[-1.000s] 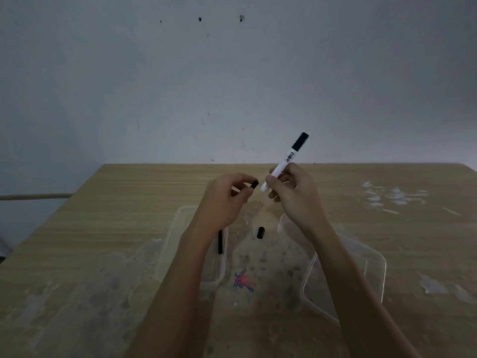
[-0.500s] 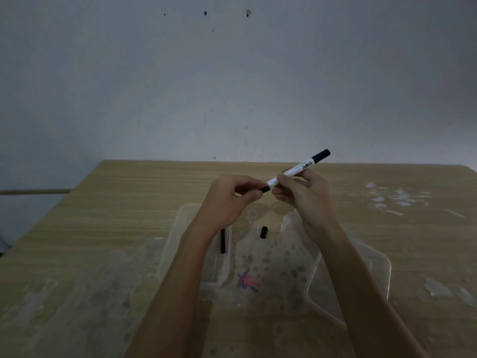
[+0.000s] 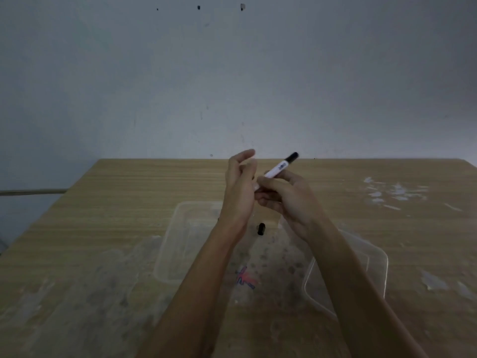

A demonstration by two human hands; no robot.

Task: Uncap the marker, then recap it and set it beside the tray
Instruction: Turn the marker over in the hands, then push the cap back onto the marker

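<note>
A grey-white wall (image 3: 232,73) fills the upper half of the view. Below it, a wooden table (image 3: 129,202) with pale worn patches spreads across the lower half.

Taking the marker (image 3: 277,169) as the landmark: two clear plastic trays lie on the table below it. The left tray (image 3: 170,241) sits down and to the left of the marker, partly behind the left forearm. The right tray (image 3: 379,264) sits down and to the right of the marker, partly under the right forearm.

Both bare hands are raised above the table, between the two trays. The right hand (image 3: 286,200) grips the marker's white barrel with thumb and fingers, just below and right of its middle. The left hand (image 3: 238,187) is at the marker's lower left end, fingers curled around that end; whether it pinches a cap there cannot be told, since the end is hidden behind the hand.

The marker itself is held in the air, tilted, its black upper end pointing up and right toward the far table edge.

A red and blue scribble (image 3: 245,279) marks the tabletop well below the marker. A small black cap-like piece (image 3: 261,229) lies on the table below the marker, between the forearms.
</note>
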